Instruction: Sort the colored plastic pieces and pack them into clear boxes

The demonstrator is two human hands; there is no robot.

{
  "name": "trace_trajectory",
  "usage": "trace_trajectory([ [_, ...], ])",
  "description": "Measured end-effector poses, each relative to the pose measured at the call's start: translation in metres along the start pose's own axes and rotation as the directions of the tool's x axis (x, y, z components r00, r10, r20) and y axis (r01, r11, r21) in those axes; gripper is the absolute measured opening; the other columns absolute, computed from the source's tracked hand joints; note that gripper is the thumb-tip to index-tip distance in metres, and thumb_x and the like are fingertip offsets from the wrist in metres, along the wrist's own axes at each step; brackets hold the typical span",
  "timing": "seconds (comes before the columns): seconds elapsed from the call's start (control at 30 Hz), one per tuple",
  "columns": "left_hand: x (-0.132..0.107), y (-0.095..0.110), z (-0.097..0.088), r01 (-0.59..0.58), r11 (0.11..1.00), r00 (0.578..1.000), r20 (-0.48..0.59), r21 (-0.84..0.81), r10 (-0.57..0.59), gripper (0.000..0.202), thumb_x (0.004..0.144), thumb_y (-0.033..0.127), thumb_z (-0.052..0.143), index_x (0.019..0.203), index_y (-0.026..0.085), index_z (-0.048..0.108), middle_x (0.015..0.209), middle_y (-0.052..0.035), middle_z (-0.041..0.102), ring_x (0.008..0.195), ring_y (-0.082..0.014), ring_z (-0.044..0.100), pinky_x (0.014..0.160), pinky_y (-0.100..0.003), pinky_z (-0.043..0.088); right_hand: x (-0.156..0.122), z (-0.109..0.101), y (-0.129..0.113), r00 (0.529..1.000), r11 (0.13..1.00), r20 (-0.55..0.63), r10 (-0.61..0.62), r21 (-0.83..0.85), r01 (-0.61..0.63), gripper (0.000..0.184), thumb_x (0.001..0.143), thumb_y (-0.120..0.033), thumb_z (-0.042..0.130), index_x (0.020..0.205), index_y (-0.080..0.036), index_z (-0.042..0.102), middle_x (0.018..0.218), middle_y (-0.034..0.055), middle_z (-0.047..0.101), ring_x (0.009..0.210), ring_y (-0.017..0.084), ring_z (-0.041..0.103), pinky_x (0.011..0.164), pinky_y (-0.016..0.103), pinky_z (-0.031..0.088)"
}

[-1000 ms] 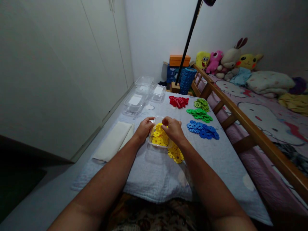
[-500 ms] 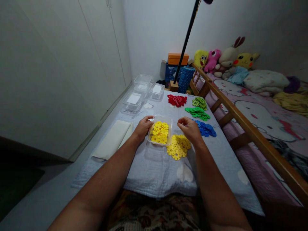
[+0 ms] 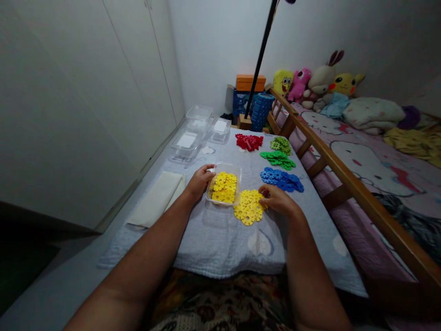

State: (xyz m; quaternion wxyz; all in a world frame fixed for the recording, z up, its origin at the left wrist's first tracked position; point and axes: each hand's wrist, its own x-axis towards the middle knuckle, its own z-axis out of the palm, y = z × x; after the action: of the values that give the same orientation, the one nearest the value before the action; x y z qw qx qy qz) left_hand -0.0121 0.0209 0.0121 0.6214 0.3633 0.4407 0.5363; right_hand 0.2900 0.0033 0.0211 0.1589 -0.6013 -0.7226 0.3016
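Note:
A clear plastic container [image 3: 223, 205] stands on the cloth-covered table, with several yellow flower-shaped interlocking discs [image 3: 223, 187] inside. My left hand [image 3: 200, 180] grips its left rim, thumb and fingers closed on the edge. Just right of the container lies a loose pile of the same yellow discs [image 3: 248, 209]. At that pile's right edge is my right hand [image 3: 275, 198], fingers curved and thumb apart from the index finger. Its fingertips touch or nearly touch the discs, and I see nothing held between them.
Beyond my right hand are piles of blue discs [image 3: 281, 179], green discs [image 3: 277, 159], light green discs [image 3: 280, 145] and red discs [image 3: 248, 142]. Clear lidded containers [image 3: 186, 141] stand at the back left. A folded cream cloth [image 3: 156, 198] lies left. A wooden bed rail [image 3: 330, 158] borders the right side.
My right hand has moved from beside the container down to the right edge of the yellow pile. My left hand stays on the container. The whole view has shifted slightly.

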Motion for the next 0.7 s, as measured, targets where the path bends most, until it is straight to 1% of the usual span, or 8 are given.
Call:
trace_trajectory([
  [0.1,0.002,-0.003,-0.003,-0.014,0.999,1.000,-0.012,0.031,0.015,0.056,0.062,0.026,0.074,0.115,0.016,0.060,0.066,0.0056,0.059,0.058,-0.0130,0.060,0.059,-0.024,0.048,0.002,0.005,-0.001,1.000,0.998,-0.015,0.020,0.057,-0.019,0.032,0.069,-0.019,0.067,0.101,-0.019,0.066,0.081,-0.0002,0.064,0.070,0.016,0.059,0.061,0.025,0.043],
  [0.27,0.005,-0.006,-0.006,-0.030,0.999,1.000,-0.008,0.041,0.030,0.055,0.063,0.026,0.073,0.116,0.016,0.061,0.062,0.0067,0.056,0.057,-0.0134,0.059,0.056,-0.023,0.045,0.010,0.020,-0.007,0.987,0.984,-0.160,-0.020,0.170,0.048,0.028,0.071,-0.022,0.063,0.098,-0.019,0.065,0.080,-0.0003,0.064,0.072,0.016,0.060,0.064,0.026,0.045],
  [0.37,0.005,-0.006,-0.006,-0.032,0.999,0.999,0.006,0.029,0.032,0.056,0.062,0.026,0.072,0.116,0.017,0.060,0.064,0.0063,0.057,0.058,-0.0134,0.060,0.057,-0.023,0.046,0.014,0.025,-0.008,0.971,0.974,-0.234,-0.050,0.203,0.099,0.023,0.072,-0.026,0.063,0.094,-0.019,0.064,0.082,0.0008,0.065,0.075,0.017,0.061,0.069,0.029,0.048],
  [0.43,0.006,-0.006,-0.005,-0.028,0.999,1.000,0.009,0.020,0.027,0.056,0.061,0.026,0.072,0.115,0.017,0.059,0.066,0.0057,0.059,0.059,-0.0136,0.061,0.058,-0.023,0.047,0.014,0.024,-0.006,0.965,0.977,-0.255,-0.060,0.185,0.109,0.021,0.073,-0.027,0.063,0.093,-0.019,0.065,0.084,0.0022,0.066,0.076,0.018,0.061,0.072,0.031,0.048],
  [0.53,0.006,-0.007,-0.006,-0.022,1.000,1.000,0.012,0.013,0.022,0.055,0.061,0.025,0.072,0.114,0.017,0.059,0.068,0.0051,0.061,0.059,-0.0137,0.061,0.059,-0.024,0.048,0.010,0.017,-0.002,0.961,0.987,-0.264,-0.083,0.108,0.115,0.022,0.074,-0.026,0.064,0.094,-0.020,0.067,0.093,0.0054,0.069,0.083,0.020,0.062,0.076,0.033,0.048],
  [0.6,0.006,-0.007,-0.006,-0.022,1.000,1.000,0.015,0.011,0.022,0.055,0.062,0.024,0.072,0.114,0.017,0.059,0.069,0.0047,0.061,0.060,-0.0136,0.061,0.059,-0.024,0.048,0.006,0.013,0.001,0.964,0.992,-0.242,-0.109,0.041,0.123,0.022,0.072,-0.025,0.067,0.094,-0.021,0.069,0.096,0.0065,0.069,0.088,0.022,0.062,0.080,0.034,0.048],
  [0.7,0.006,-0.006,-0.005,-0.021,1.000,1.000,0.015,0.011,0.021,0.055,0.062,0.025,0.072,0.114,0.017,0.059,0.065,0.0061,0.058,0.057,-0.0133,0.060,0.057,-0.024,0.047,0.003,0.011,0.004,0.978,0.993,-0.175,-0.115,-0.035,0.111,0.020,0.070,-0.025,0.071,0.089,-0.020,0.070,0.092,0.0056,0.067,0.088,0.023,0.060,0.081,0.035,0.046],
])
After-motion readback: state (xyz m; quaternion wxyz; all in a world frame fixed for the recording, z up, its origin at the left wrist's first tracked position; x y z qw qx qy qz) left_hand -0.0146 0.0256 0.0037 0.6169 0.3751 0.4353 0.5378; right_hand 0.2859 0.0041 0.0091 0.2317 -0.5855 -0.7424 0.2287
